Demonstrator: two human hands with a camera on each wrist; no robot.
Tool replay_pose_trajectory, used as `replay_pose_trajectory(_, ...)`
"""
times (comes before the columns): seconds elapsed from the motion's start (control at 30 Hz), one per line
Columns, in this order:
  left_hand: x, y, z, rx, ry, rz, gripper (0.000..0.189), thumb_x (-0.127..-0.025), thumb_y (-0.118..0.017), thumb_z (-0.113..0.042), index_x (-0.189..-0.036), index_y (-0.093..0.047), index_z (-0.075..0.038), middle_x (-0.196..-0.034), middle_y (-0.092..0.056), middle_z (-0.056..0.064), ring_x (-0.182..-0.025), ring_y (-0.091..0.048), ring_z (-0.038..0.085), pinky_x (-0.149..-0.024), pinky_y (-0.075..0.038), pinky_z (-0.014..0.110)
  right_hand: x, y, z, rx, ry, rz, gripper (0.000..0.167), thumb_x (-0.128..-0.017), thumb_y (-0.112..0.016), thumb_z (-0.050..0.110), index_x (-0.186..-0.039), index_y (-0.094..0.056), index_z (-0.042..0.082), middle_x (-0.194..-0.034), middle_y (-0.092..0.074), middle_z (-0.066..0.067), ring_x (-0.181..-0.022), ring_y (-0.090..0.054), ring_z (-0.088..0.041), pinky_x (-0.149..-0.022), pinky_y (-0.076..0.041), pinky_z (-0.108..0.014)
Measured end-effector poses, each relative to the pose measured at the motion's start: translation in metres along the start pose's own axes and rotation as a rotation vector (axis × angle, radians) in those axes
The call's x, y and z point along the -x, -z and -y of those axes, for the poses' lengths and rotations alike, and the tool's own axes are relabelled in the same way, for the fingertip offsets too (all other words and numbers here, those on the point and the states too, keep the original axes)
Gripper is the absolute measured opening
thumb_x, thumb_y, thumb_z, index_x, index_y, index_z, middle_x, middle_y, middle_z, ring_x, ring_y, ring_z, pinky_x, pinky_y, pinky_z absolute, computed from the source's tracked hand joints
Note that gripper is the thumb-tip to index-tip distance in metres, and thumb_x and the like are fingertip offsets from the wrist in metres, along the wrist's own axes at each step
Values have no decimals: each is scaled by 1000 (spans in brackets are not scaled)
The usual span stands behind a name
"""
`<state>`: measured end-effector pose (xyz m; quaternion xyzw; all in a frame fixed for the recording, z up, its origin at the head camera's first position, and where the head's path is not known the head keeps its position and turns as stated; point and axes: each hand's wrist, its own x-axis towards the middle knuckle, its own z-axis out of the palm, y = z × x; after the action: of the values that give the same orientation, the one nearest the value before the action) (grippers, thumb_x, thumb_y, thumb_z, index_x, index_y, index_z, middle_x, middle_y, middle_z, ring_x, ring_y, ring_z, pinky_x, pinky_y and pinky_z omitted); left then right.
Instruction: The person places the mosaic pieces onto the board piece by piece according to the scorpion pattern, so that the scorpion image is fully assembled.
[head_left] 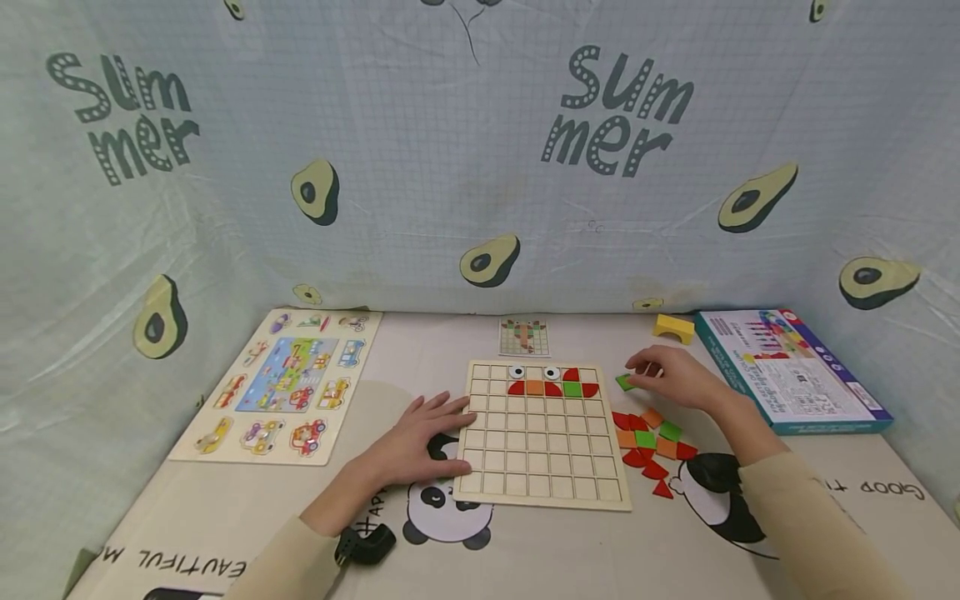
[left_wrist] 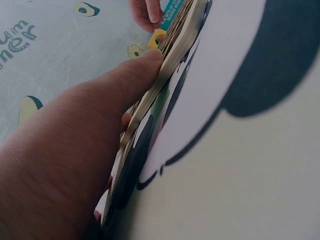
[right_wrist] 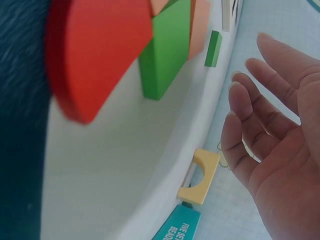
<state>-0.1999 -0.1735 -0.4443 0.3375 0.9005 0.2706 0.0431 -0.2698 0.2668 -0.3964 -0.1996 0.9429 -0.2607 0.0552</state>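
A wooden grid board (head_left: 540, 460) lies in front of me. My left hand (head_left: 420, 440) rests against its left edge with fingers spread; in the left wrist view the thumb (left_wrist: 135, 75) touches the board's rim. Two round eye pieces (head_left: 516, 372), red pieces, an orange square (head_left: 534, 387) and a green square (head_left: 572, 389) sit in the upper rows. Right of the board, my right hand (head_left: 678, 379) hovers by a lone green square tile (head_left: 624, 382). In the right wrist view its loosely bent fingers stand apart from that tile (right_wrist: 213, 49) and hold nothing.
A loose pile of red, orange and green tiles (head_left: 645, 439) lies right of the board. A pattern card (head_left: 524, 337) is behind it. At the back right are a yellow arch block (head_left: 673, 328) and a teal box (head_left: 795, 367); a vehicle puzzle (head_left: 277, 387) lies left.
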Motion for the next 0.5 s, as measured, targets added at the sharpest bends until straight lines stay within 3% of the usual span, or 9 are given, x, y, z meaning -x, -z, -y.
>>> replay_pose_trajectory(0.5,1,0,0,-13,5,4,73,-88,-71,-55,-148,-54,-17,-160,-37,4,-151,-19,33,-120,-7,59,4,-3,-5,-14,-44,48,31,-96,-71,19,-120,-68,1,-101,-63,-4,-91,-56,-23,-80,-51,-37)
